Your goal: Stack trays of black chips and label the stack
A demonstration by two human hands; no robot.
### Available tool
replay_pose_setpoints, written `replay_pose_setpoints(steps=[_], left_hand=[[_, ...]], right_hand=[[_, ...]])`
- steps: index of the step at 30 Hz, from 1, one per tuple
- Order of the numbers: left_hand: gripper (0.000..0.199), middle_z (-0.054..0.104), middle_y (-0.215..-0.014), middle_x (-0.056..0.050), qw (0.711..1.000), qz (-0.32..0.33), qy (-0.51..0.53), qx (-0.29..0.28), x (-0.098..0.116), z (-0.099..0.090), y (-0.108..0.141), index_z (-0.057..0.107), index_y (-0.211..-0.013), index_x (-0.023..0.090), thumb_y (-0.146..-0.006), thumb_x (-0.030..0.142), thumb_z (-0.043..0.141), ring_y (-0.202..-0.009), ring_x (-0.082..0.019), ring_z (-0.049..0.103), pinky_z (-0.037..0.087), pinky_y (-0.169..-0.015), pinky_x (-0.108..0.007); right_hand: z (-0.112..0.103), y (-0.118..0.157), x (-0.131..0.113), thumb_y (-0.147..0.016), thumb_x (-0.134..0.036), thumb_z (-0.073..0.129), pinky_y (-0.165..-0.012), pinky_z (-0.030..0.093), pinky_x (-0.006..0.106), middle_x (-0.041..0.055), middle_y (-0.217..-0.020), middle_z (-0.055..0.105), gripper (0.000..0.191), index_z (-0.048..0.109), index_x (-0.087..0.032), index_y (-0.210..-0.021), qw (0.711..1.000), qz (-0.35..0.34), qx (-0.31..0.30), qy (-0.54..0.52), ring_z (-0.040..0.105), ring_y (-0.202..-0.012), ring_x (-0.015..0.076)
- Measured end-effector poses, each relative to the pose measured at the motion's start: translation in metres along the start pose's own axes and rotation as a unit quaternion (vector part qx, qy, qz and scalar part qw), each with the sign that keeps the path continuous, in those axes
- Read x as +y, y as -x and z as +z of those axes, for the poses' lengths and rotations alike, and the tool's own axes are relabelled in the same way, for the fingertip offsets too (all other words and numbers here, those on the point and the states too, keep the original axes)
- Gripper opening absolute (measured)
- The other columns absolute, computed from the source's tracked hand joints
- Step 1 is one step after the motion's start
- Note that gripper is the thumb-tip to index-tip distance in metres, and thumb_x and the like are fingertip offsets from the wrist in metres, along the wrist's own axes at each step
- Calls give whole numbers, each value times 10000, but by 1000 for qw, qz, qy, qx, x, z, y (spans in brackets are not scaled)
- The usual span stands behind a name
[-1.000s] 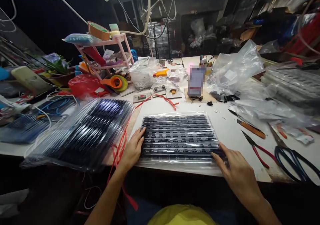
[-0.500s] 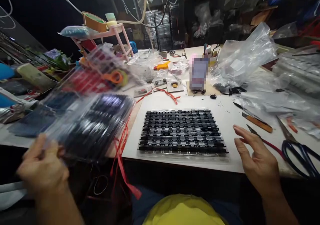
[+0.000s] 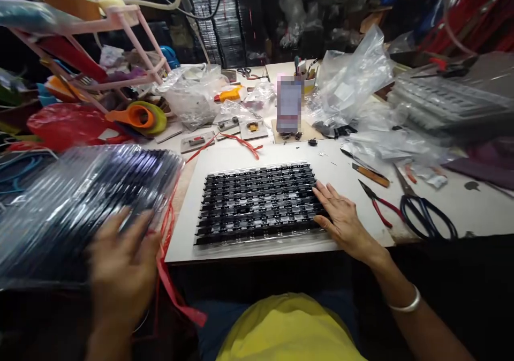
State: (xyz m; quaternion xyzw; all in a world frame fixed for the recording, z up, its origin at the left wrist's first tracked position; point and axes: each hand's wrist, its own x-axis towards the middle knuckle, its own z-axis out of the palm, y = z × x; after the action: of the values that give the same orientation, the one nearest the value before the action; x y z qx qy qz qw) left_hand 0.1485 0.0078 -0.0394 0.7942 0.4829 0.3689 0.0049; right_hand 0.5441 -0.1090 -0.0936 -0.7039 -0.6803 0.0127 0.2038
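A clear plastic tray (image 3: pixel 257 241) lies on the white board, filled with rows of small black parts (image 3: pixel 257 203) that look like connectors with metal pins. Against its right edge rest the outstretched fingers of my right hand (image 3: pixel 343 222), which is open and grips nothing. My left hand (image 3: pixel 120 272) is blurred by motion, its fingers apart, over the near right part of a stack of clear trays (image 3: pixel 80 200) with dark contents. Whether those fingertips touch the stack I cannot tell.
Red plastic ribbon (image 3: pixel 168 275) hangs over the table edge between stack and board. To the right lie scissors (image 3: pixel 428 216), red-handled pliers (image 3: pixel 379 203) and a wooden-handled knife (image 3: pixel 369 173). Behind stand a blurred-out phone-like object (image 3: pixel 289 106), plastic bags (image 3: pixel 353 77) and a pink rack (image 3: pixel 132 34).
My left hand has let go of the clear tray's edge at the left and moved right. My right hand has come in to the filled tray's right edge. The view has turned right.
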Motion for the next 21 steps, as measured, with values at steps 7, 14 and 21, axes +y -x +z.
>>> replay_pose_setpoints(steps=[7,14,21], left_hand=[[499,281,-1507,-151,967,139,-103,-186,79,75,3,432,-1376,234,-913,418,451,-1406,-350,141,178,-1068,-601],[447,301,-1497,-159,960,147,-124,-204,80,76,4,528,-1299,202,-914,414,443,-1405,-356,141,166,-1061,-617],[465,333,-1481,-152,982,74,-60,-163,65,62,-1,448,-1354,215,-931,407,413,-1401,-317,187,188,-1079,-582]], right_hand=[[3,4,-1,-956,-539,237,-1051,232,488,65,-1532,221,584,229,-256,-1467,1000,7,15,-16,154,-1410,253],[-1,3,-3,-936,-586,242,-1050,162,542,32,-1526,240,632,168,-269,-1479,999,-42,-28,20,63,-1420,280],[-2,3,-5,-937,-573,270,-1050,152,568,52,-1507,289,627,192,-262,-1476,998,-62,-7,30,64,-1417,303]])
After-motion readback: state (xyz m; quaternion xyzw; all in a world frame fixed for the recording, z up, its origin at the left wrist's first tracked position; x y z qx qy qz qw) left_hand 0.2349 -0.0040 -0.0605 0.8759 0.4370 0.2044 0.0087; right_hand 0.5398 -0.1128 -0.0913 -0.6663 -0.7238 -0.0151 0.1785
